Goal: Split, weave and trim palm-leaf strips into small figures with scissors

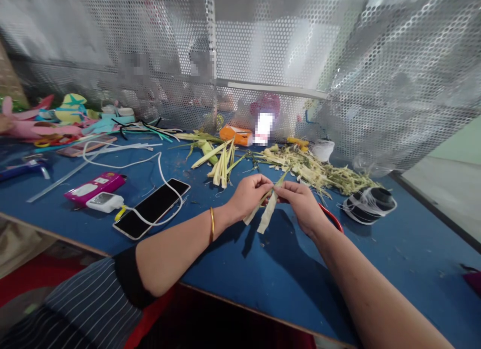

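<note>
My left hand (248, 194) and my right hand (300, 202) meet above the blue table (263, 269), both pinched on a pale green-yellow leaf strip (267, 213). Its two loose ends hang down between my hands and a thin green tip points up and away. A gold bangle (212, 224) circles my left wrist. Just beyond my hands lies a bundle of cut leaf strips (221, 161), and to its right a heap of leaf scraps (319, 171).
A black phone (152, 207) lies left of my hands, cabled to a white charger (104, 201) beside a pink case (93, 186). A tape roll (370, 204) sits at right, an orange box (236, 135) behind. Colourful craft items (56, 121) crowd the far left. Perforated metal screens (394, 88) wall the table.
</note>
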`<action>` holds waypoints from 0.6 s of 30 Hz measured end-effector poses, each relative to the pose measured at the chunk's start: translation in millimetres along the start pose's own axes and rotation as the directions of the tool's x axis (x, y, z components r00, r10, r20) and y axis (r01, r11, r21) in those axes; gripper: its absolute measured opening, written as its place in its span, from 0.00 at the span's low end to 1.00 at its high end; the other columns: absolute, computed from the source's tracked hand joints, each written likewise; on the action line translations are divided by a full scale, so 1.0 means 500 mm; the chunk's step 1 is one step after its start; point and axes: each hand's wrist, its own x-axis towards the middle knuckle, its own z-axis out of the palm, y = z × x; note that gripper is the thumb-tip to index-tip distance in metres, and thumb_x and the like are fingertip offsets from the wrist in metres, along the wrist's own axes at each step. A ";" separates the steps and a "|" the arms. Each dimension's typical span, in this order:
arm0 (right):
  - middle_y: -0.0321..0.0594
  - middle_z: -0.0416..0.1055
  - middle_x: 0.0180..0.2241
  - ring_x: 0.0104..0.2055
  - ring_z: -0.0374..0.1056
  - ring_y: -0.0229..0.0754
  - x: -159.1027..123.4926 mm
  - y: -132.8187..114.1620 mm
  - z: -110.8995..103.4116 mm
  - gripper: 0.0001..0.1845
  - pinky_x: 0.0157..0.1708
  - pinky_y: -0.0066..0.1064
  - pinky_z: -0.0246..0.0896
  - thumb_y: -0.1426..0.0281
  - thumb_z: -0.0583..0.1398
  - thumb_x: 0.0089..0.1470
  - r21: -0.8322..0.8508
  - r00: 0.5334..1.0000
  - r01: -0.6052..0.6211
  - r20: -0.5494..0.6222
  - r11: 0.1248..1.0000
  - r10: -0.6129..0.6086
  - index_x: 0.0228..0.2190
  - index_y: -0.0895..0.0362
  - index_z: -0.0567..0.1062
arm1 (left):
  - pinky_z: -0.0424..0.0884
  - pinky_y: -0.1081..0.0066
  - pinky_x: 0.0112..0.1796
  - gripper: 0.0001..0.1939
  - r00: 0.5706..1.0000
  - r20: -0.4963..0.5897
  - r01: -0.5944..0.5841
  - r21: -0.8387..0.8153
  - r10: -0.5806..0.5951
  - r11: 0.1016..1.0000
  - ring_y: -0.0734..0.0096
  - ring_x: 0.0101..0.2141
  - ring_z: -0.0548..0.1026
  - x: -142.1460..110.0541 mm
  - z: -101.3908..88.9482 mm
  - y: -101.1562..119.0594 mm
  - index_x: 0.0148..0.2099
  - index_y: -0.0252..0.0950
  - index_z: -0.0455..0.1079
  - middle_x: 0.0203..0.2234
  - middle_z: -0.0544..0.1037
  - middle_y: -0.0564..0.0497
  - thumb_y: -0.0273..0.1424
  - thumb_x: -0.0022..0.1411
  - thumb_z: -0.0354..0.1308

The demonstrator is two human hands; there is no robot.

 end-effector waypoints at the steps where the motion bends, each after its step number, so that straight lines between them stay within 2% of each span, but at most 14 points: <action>1: 0.33 0.66 0.18 0.24 0.59 0.36 -0.002 -0.005 0.000 0.17 0.29 0.30 0.54 0.59 0.65 0.41 0.037 1.000 -0.021 0.020 0.999 0.021 0.16 0.57 0.69 | 0.63 0.77 0.24 0.04 1.000 -0.001 0.011 -0.007 -0.011 1.000 0.81 0.19 0.66 0.000 0.000 0.003 0.31 0.32 0.67 0.21 0.70 0.56 0.24 0.60 0.55; 3: 0.33 0.66 0.18 0.24 0.59 0.35 -0.005 -0.012 -0.001 0.16 0.29 0.30 0.54 0.60 0.65 0.41 0.059 1.000 -0.015 0.018 0.998 0.014 0.16 0.57 0.69 | 0.64 0.76 0.24 0.05 0.999 0.011 0.039 -0.043 -0.038 0.998 0.81 0.19 0.67 -0.001 -0.001 0.009 0.31 0.32 0.68 0.21 0.70 0.56 0.25 0.61 0.55; 6: 0.32 0.63 0.17 0.24 0.58 0.35 -0.003 -0.012 -0.005 0.16 0.29 0.30 0.53 0.62 0.64 0.43 -0.059 0.996 0.071 -0.051 0.996 -0.074 0.14 0.56 0.67 | 0.64 0.76 0.23 0.07 0.995 0.061 0.089 -0.087 -0.084 0.992 0.81 0.18 0.67 -0.006 0.001 0.016 0.32 0.33 0.68 0.20 0.69 0.57 0.28 0.63 0.54; 9: 0.31 0.62 0.16 0.23 0.56 0.36 0.001 -0.006 -0.008 0.16 0.28 0.31 0.51 0.63 0.64 0.42 -0.140 0.993 0.084 -0.071 0.987 -0.094 0.14 0.56 0.66 | 0.62 0.78 0.21 0.06 0.986 0.091 0.148 -0.091 -0.140 0.985 0.82 0.17 0.65 -0.009 0.002 0.017 0.31 0.33 0.67 0.18 0.68 0.57 0.27 0.62 0.57; 13: 0.33 0.66 0.17 0.24 0.60 0.36 -0.002 -0.008 -0.008 0.14 0.31 0.31 0.55 0.63 0.65 0.40 0.004 1.000 -0.001 -0.020 1.000 0.001 0.15 0.57 0.70 | 0.64 0.77 0.23 0.07 0.973 0.117 0.218 -0.194 -0.198 0.956 0.82 0.18 0.66 -0.005 -0.002 0.014 0.30 0.32 0.66 0.17 0.68 0.57 0.24 0.62 0.56; 18: 0.33 0.65 0.18 0.23 0.60 0.35 -0.009 -0.021 -0.007 0.12 0.30 0.30 0.56 0.65 0.67 0.39 0.233 0.989 -0.143 0.081 0.962 0.128 0.16 0.57 0.71 | 0.64 0.77 0.20 0.08 0.993 0.046 0.115 -0.103 -0.110 0.988 0.82 0.17 0.64 0.003 -0.006 0.006 0.29 0.32 0.66 0.17 0.67 0.57 0.24 0.62 0.55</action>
